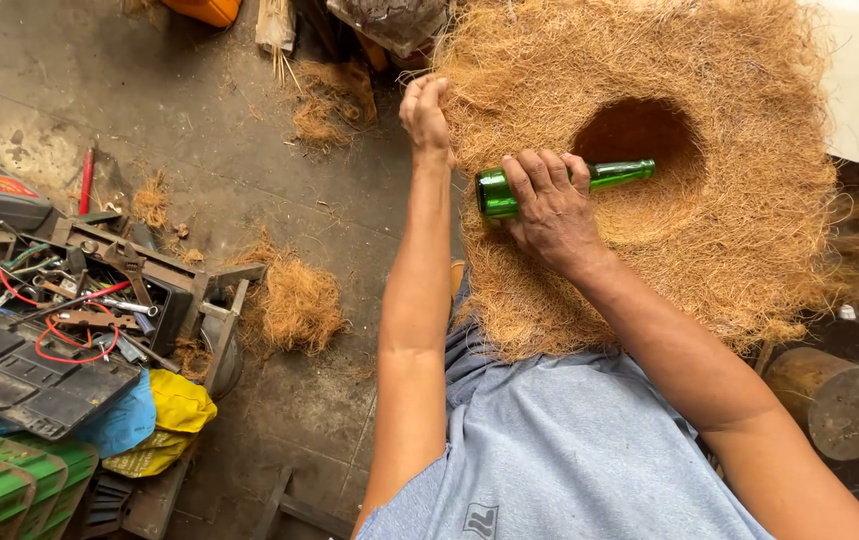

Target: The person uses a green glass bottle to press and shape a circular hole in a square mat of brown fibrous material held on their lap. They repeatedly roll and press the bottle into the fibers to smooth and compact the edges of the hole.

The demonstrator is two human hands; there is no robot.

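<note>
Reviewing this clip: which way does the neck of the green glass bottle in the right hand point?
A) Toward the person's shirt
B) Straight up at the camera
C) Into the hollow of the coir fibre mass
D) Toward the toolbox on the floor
C: the right hand holds the green glass bottle lying sideways, its neck reaching into the hollow of the coir fibre mass.

Left arm: bare, stretched nearly straight forward and up the frame, elbow only slightly bent. Left hand (424,112): raised at the end of the arm, back toward the camera, fingers (430,88) curled inward in a pinching grip, thumb tucked alongside.

Right arm: bare, running diagonally from the lower right corner toward the centre, forearm angled up and left, wrist slightly bent. Right hand (550,205): palm down, knuckles up, fingers (535,175) wrapped over and closed in a firm grasp, thumb hidden underneath.
</note>
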